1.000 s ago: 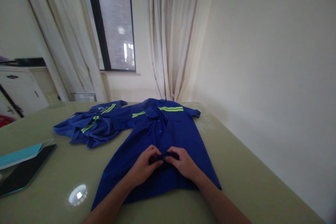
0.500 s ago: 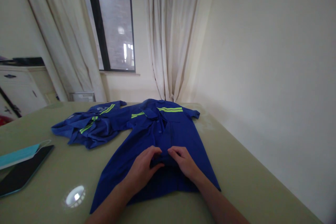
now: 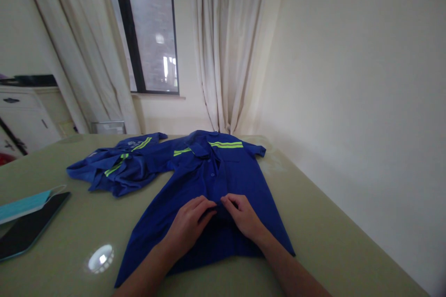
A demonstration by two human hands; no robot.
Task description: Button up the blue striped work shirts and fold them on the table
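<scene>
A blue short-sleeved work shirt (image 3: 251, 181) with yellow-green stripes lies front up on the table, its collar at the far end. Its upper buttons show in a partly open front. Over the lower front, my left hand (image 3: 193, 218) pinches the edge of the cloth between thumb and fingers. Close beside it, my right hand (image 3: 244, 216) grips the other side of the front opening with its fingertips. The cloth is raised a little between the hands. What lies right under the fingertips is hidden.
A second blue garment (image 3: 128, 167) with similar stripes lies crumpled at the left, against the shirt's sleeve. Nearer on the left, a light-blue face mask (image 3: 24, 207) rests on a dark flat tablet-like object (image 3: 35, 227). A wall (image 3: 365, 125) borders the table (image 3: 324, 241) on the right.
The thumb and fingers of my left hand have closed together on the cloth, where they stood apart before. My right hand has hardly moved.
</scene>
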